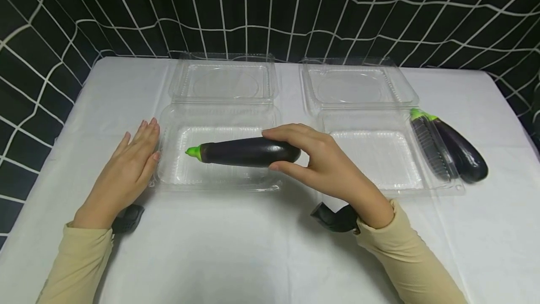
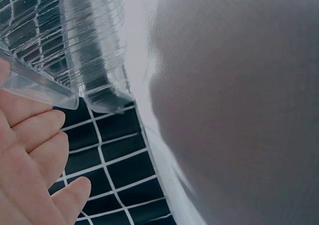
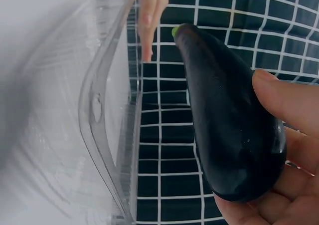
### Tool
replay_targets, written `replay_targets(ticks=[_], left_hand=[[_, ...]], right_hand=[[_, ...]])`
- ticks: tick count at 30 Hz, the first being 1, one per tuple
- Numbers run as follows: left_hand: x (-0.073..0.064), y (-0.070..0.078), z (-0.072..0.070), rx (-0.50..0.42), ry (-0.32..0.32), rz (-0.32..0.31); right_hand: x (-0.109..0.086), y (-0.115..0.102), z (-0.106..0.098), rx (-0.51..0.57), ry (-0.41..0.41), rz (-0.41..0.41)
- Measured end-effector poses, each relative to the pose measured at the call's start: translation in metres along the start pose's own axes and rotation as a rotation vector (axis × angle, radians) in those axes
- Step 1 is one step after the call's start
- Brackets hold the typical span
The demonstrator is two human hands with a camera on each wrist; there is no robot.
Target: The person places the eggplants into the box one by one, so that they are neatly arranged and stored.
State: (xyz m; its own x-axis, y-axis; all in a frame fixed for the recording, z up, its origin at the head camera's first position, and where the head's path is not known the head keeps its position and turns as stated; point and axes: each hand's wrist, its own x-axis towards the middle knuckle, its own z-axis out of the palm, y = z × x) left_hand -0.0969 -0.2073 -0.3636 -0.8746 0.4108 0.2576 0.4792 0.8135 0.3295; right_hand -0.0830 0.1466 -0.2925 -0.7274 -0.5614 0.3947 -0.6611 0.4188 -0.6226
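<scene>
My right hand point(image 1: 325, 161) grips the thick end of a dark purple eggplant point(image 1: 240, 152) with thumb and fingers. Its green stem points left, and in the right wrist view the eggplant point(image 3: 229, 120) is held above the rim of a clear plastic clamshell box point(image 1: 219, 179). That box lies with its lid folded back. At the box's left edge my left hand point(image 1: 126, 168) has its fingers extended; in the left wrist view the fingers point(image 2: 45, 140) are beside the clear wall point(image 2: 75, 50), and I cannot tell how firmly they touch it.
A second clear clamshell box point(image 1: 375, 154) stands on the right, its lid point(image 1: 358, 86) also laid back. Another eggplant point(image 1: 461, 151) lies against its right side, partly seen through the plastic. White cloth covers the table point(image 1: 219, 247). Black fabric with white netting point(image 1: 287, 13) rises behind.
</scene>
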Motion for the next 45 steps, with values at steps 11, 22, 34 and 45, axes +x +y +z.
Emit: replay_targets(ticks=[11, 22, 34, 45], left_hand=[[-0.003, 0.0, 0.001, -0.021, -0.004, -0.008], [-0.005, -0.002, 0.003, -0.024, -0.009, -0.004], [-0.002, -0.001, 0.001, -0.016, -0.004, -0.008], [0.0, -0.001, -0.001, -0.009, 0.004, -0.013]], right_hand=[[0.002, 0.002, 0.015, -0.006, -0.059, 0.079], [0.003, 0.009, 0.028, 0.024, -0.122, 0.155], [0.008, 0.014, 0.041, 0.012, -0.17, 0.143], [0.01, 0.017, 0.048, -0.006, -0.175, 0.142]])
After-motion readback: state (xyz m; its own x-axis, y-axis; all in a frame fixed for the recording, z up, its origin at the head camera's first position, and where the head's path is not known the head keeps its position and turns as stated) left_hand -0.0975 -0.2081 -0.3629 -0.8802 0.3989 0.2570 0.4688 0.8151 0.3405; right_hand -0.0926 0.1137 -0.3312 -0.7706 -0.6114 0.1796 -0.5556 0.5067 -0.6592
